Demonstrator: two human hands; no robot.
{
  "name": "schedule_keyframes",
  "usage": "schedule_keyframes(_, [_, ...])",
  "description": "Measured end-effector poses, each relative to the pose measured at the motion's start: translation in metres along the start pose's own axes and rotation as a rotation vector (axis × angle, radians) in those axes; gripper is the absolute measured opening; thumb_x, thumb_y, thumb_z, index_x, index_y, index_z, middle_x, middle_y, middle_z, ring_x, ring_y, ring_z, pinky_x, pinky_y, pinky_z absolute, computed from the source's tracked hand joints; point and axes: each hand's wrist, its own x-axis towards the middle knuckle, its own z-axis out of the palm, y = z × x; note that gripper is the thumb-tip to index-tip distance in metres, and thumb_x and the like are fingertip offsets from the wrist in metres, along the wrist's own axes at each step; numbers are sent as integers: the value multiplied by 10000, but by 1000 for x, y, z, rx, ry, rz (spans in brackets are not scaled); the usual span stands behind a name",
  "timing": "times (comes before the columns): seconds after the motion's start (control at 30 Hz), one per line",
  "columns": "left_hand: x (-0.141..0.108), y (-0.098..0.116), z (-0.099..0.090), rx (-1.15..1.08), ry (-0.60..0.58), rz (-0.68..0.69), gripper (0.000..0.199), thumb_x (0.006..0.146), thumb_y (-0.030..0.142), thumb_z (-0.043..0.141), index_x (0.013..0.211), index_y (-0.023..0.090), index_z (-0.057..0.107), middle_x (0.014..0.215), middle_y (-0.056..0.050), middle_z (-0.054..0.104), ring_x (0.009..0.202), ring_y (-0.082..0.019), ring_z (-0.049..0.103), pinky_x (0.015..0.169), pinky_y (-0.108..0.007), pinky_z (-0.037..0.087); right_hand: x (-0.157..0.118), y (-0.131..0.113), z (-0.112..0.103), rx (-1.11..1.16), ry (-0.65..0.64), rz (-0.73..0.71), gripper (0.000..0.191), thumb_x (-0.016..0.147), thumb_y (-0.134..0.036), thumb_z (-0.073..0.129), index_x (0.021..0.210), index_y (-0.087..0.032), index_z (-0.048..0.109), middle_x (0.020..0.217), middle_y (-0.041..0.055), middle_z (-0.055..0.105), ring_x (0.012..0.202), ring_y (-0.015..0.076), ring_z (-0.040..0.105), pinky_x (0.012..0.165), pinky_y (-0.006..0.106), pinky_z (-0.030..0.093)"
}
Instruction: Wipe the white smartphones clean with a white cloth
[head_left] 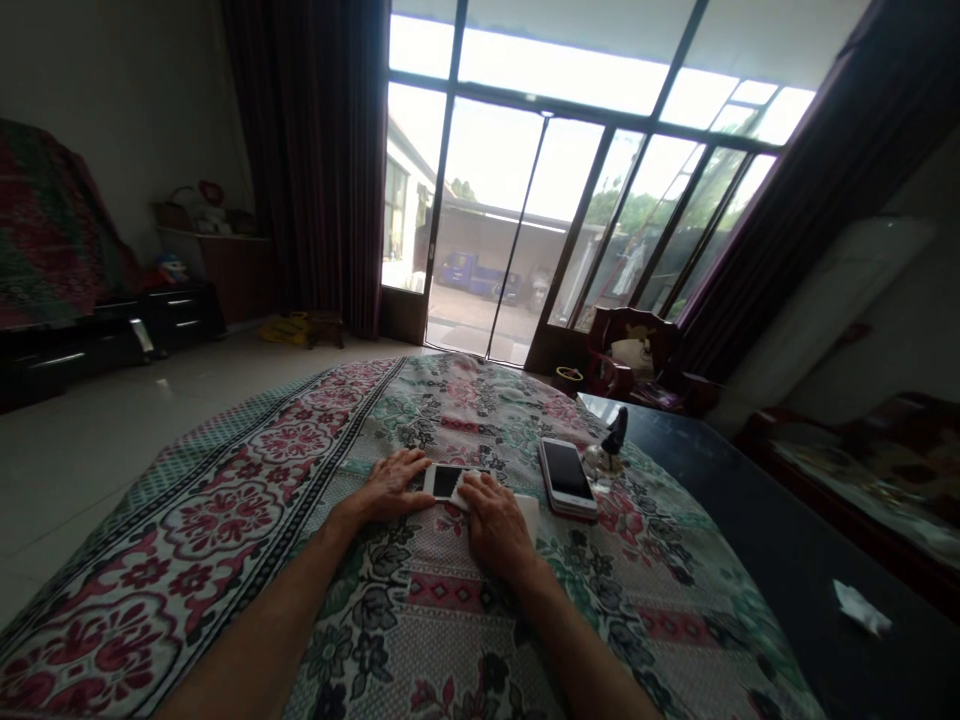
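A white smartphone (448, 482) with a dark screen lies crosswise on the patterned tablecloth (450, 590). My left hand (394, 485) grips its left end, thumb on the near side and fingers along the far side. Over the phone's right part, my right hand (495, 520) presses a white tissue or cloth (531, 515), whose edges show beside the fingers. The phone's right end is hidden under that hand. To the right lies a larger white phone (568, 475), dark screen up, on what looks like a reddish case. Just beyond it stands a clear spray bottle (604, 460) with a black nozzle.
A dark glossy tabletop (757, 540) adjoins on the right, with a crumpled white tissue (861, 607) on it. Behind are a wooden chair (634, 355) and glass doors (487, 230). A low black cabinet (180, 315) stands at the left.
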Motion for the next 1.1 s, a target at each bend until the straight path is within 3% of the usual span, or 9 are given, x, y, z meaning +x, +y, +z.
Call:
schedule_keyframes(0.27, [0, -6, -2, -29, -8, 32, 667, 824, 521, 587, 1404, 224, 443, 1532, -99, 333, 1414, -313, 245, 1138, -472, 206, 24, -10, 8, -6, -1, -44, 282, 893, -143, 460, 1080, -248, 643, 1310, 24, 585, 1210, 197, 466, 1003, 352, 316])
schedule_keyframes(0.43, [-1, -11, -7, -70, -25, 75, 638, 818, 481, 603, 1389, 227, 472, 1525, -82, 352, 1408, -286, 275, 1149, -422, 207, 26, -7, 12, 8, 9, -63, 302, 871, -124, 468, 1084, -257, 637, 1297, 11, 587, 1218, 194, 451, 998, 343, 306])
schedule_keyframes(0.9, [-2, -9, -5, -58, 15, 51, 627, 823, 550, 581, 1367, 249, 502, 1510, -68, 381, 1406, -307, 281, 1152, -442, 215, 35, -21, 20, -1, 40, -124, 287, 896, -136, 435, 1051, -272, 634, 1206, -6, 630, 1194, 188, 455, 961, 318, 313])
schedule_keyframes(1.1, [0, -9, -1, -41, -6, 22, 716, 763, 531, 638, 1395, 244, 462, 1528, -77, 347, 1414, -320, 258, 1152, -468, 200, 32, -20, 21, 6, 63, -140, 272, 878, -136, 466, 1061, -263, 622, 1230, -13, 617, 1177, 193, 457, 952, 322, 316])
